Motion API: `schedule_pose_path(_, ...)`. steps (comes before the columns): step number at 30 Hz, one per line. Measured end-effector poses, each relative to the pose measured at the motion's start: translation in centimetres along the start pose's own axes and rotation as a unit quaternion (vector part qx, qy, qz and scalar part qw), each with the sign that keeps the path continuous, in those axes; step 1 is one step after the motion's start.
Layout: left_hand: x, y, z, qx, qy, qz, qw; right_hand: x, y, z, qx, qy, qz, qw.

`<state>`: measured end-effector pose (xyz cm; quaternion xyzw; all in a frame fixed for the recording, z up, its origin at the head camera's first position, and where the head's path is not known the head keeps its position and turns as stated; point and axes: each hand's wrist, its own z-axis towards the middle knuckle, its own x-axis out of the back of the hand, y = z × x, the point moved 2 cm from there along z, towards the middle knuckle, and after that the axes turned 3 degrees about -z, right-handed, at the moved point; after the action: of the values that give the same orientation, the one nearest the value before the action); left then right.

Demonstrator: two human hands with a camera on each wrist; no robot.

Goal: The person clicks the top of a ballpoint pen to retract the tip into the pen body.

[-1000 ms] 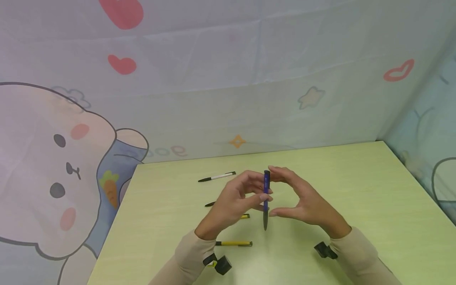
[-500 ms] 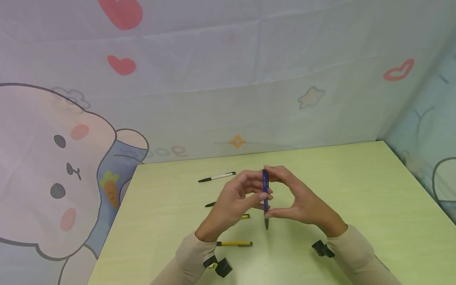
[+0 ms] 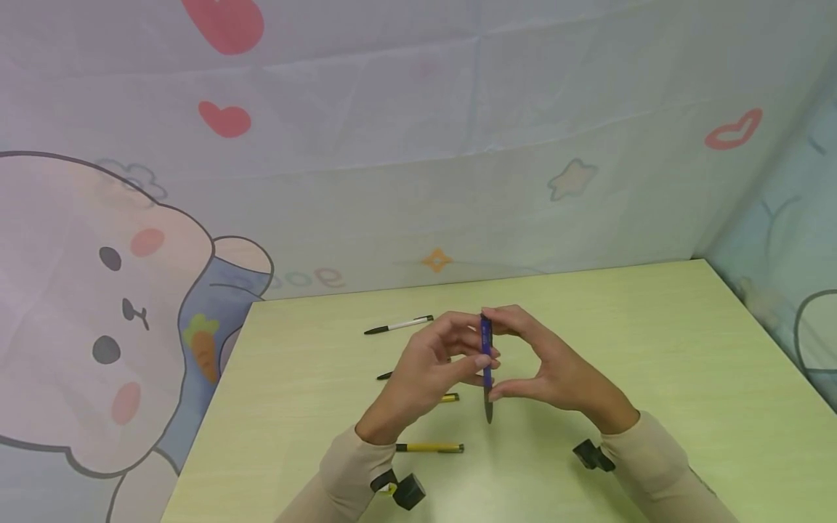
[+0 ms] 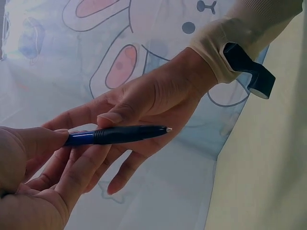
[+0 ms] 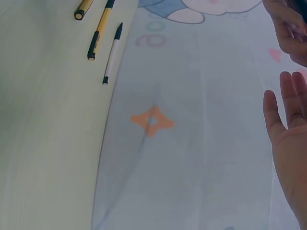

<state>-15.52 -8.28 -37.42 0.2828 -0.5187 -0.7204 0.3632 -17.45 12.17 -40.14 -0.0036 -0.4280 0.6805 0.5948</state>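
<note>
A dark blue ballpoint pen (image 3: 487, 338) stands upright between my two hands above the table, its dark grip end downward. My left hand (image 3: 421, 374) pinches it mid-barrel between thumb and fingers. On the other side, my right hand (image 3: 562, 367) spans its length: the index fingertip is at the top end and the thumb touches the lower part. In the left wrist view, the metal point of the pen (image 4: 132, 135) sticks out of the grip, and the right thumb lies against the grip. The right wrist view catches outstretched fingers of the right hand (image 5: 290, 143).
On the light yellow-green table (image 3: 654, 319), a white pen (image 3: 408, 322) lies at the back left. Nearer lie a yellow pen (image 3: 433, 447) and another yellow one (image 3: 450, 397), partly behind the left hand. A printed cloth (image 3: 366, 203) hangs behind the table.
The right hand has moved slightly left, bringing its index finger and thumb onto the pen. The pen's top has shifted a little left; the left hand has stayed almost still.
</note>
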Motion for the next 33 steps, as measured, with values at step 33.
schedule_pose_path(33,0.25,0.59,0.44,-0.005,0.008,-0.006,0.9999,0.44,-0.47,0.02,-0.098,-0.023,-0.008,0.995)
